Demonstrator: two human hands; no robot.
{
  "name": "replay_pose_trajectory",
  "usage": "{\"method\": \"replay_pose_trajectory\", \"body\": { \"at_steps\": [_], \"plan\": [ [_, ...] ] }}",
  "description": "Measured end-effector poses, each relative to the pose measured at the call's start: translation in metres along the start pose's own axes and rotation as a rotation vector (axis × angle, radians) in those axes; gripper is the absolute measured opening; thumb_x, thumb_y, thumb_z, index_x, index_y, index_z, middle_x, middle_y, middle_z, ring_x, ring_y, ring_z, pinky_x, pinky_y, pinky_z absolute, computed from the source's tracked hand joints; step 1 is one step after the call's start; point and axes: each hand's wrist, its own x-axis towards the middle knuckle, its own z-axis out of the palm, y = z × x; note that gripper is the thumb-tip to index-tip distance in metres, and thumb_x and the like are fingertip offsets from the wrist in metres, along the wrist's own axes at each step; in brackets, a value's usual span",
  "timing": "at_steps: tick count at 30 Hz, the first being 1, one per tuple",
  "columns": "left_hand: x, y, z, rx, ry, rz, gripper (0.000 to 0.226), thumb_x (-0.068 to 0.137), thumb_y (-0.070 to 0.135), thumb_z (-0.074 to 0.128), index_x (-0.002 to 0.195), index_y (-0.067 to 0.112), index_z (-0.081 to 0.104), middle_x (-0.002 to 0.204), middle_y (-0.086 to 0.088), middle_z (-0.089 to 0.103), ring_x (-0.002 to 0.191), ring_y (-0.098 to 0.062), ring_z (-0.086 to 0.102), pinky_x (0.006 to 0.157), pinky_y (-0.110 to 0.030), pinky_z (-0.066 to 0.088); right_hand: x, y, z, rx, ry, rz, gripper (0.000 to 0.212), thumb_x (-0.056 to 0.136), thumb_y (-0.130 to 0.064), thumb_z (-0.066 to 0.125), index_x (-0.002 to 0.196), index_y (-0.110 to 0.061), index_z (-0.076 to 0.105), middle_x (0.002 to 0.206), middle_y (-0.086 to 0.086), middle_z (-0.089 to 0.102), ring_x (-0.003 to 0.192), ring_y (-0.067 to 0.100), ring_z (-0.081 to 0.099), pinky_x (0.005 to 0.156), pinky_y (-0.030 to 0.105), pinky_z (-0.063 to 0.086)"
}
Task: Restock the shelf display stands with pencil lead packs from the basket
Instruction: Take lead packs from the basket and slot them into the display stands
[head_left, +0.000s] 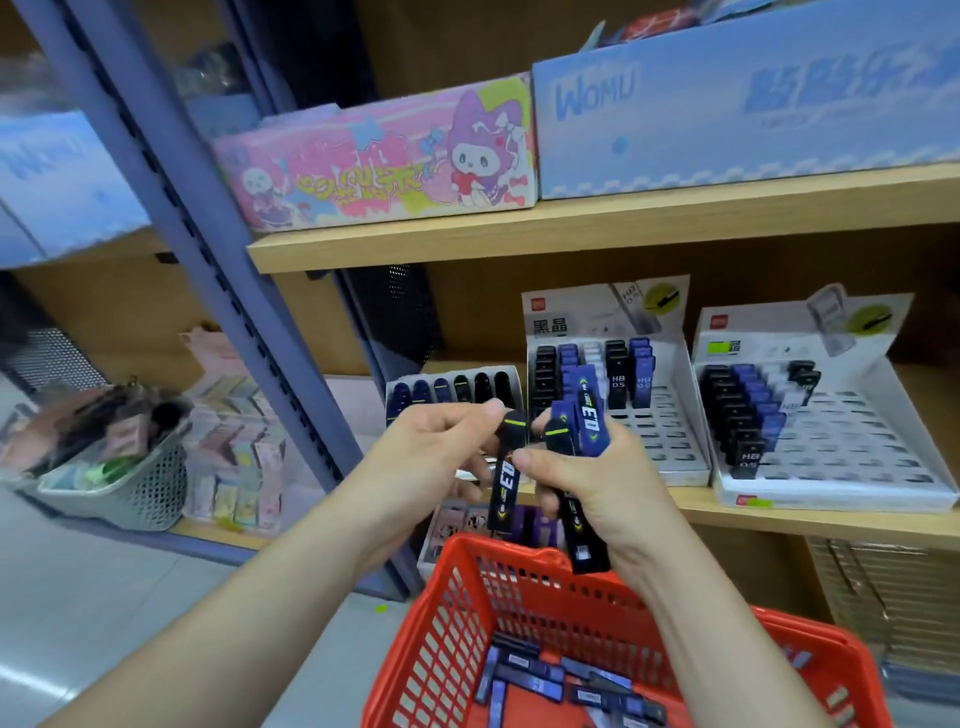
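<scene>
Left hand (436, 441) pinches one pack (506, 473); right hand (597, 488) grips the bundle (584, 426). Pull it clear, then seat it upright in the matching stand (457, 370).

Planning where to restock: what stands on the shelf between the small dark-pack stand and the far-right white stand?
A second white display stand, partly filled with lead packs, shown in the head view.

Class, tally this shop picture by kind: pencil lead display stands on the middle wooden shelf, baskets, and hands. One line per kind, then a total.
Display stands: 3 (left stand, middle stand, right stand)
Baskets: 2 (red basket, grey basket)
Hands: 2 (left hand gripping a black pack, right hand gripping a bunch of packs)
Total: 7
</scene>
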Motion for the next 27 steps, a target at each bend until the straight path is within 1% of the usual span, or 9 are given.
{"method": "replay_pose_trajectory", "body": {
  "at_steps": [2,5,9,13,15,17,22,24,27],
  "plan": [
    [0.005,-0.006,0.000,0.011,0.012,0.008,0.025,0.094,0.029,0.056,0.093,0.011,0.074,0.074,-0.002,0.062,0.062,-0.010,0.051,0.056,-0.021,0.048,0.001,0.000,-0.001,-0.053,-0.034,-0.024,0.028,0.078,0.009,0.074,0.086,-0.012,0.057,0.058,-0.001,0.060,0.042,0.014,0.046,0.044,0.024,0.040],
    [0.011,-0.012,-0.002,0.011,0.051,0.013,0.013,0.089,0.020,0.065,0.082,0.014,0.075,0.071,-0.008,0.063,0.061,-0.014,0.055,0.057,-0.022,0.051,0.003,0.000,-0.001,-0.060,-0.090,-0.029,0.030,0.077,0.013,0.072,0.082,-0.013,0.059,0.058,0.001,0.061,0.041,0.010,0.049,0.043,0.021,0.040],
    [0.022,-0.018,-0.011,-0.124,0.130,-0.031,0.009,0.085,0.012,0.068,0.086,0.006,0.074,0.075,-0.012,0.066,0.066,-0.018,0.059,0.061,-0.022,0.055,0.008,0.013,-0.008,-0.043,-0.046,0.081,0.023,0.079,-0.001,0.077,0.087,-0.012,0.059,0.065,0.005,0.062,0.044,0.014,0.046,0.044,0.024,0.040],
    [0.037,-0.022,-0.029,-0.219,0.314,-0.001,0.011,0.085,0.007,0.067,0.095,0.006,0.072,0.085,-0.015,0.071,0.070,-0.019,0.062,0.064,-0.021,0.055,0.012,0.024,-0.023,0.241,0.079,0.230,0.015,0.079,-0.017,0.075,0.083,-0.014,0.061,0.063,0.004,0.056,0.045,0.013,0.046,0.044,0.024,0.041],
    [0.047,-0.025,-0.038,-0.192,0.398,0.012,0.008,0.086,0.006,0.066,0.092,0.008,0.071,0.086,-0.012,0.071,0.072,-0.018,0.063,0.065,-0.020,0.056,0.014,0.025,-0.029,0.392,0.143,0.238,0.019,0.073,-0.020,0.075,0.082,-0.014,0.060,0.062,0.002,0.054,0.045,0.011,0.045,0.043,0.022,0.040],
    [0.060,-0.030,-0.039,-0.128,0.441,0.013,0.007,0.087,0.005,0.066,0.087,0.011,0.071,0.083,-0.007,0.069,0.075,-0.017,0.065,0.071,-0.023,0.057,0.017,0.026,-0.031,0.454,0.180,0.222,0.019,0.072,-0.020,0.074,0.082,-0.014,0.059,0.062,0.001,0.052,0.045,0.010,0.045,0.042,0.021,0.039],
    [0.086,-0.058,-0.025,0.054,0.383,0.013,0.015,0.087,0.004,0.067,0.081,0.018,0.068,0.080,-0.004,0.066,0.077,-0.017,0.065,0.083,-0.034,0.056,0.018,0.028,-0.033,0.479,0.162,0.216,0.017,0.074,-0.019,0.072,0.084,-0.015,0.058,0.061,0.000,0.052,0.044,0.010,0.045,0.042,0.021,0.040],
    [0.090,-0.065,-0.022,0.116,0.366,0.047,0.019,0.087,0.003,0.066,0.080,0.021,0.068,0.081,-0.003,0.067,0.082,-0.019,0.065,0.081,-0.031,0.056,0.018,0.031,-0.033,0.478,0.156,0.227,0.018,0.074,-0.019,0.073,0.085,-0.015,0.059,0.062,0.000,0.052,0.045,0.010,0.046,0.042,0.021,0.040],
    [0.098,-0.071,-0.019,0.109,0.353,0.077,0.021,0.087,0.001,0.065,0.080,0.021,0.068,0.079,-0.002,0.067,0.080,-0.015,0.064,0.073,-0.023,0.055,0.018,0.035,-0.032,0.515,0.151,0.245,0.018,0.074,-0.019,0.073,0.085,-0.016,0.059,0.061,0.000,0.052,0.045,0.009,0.046,0.043,0.021,0.040]
  ]
}}
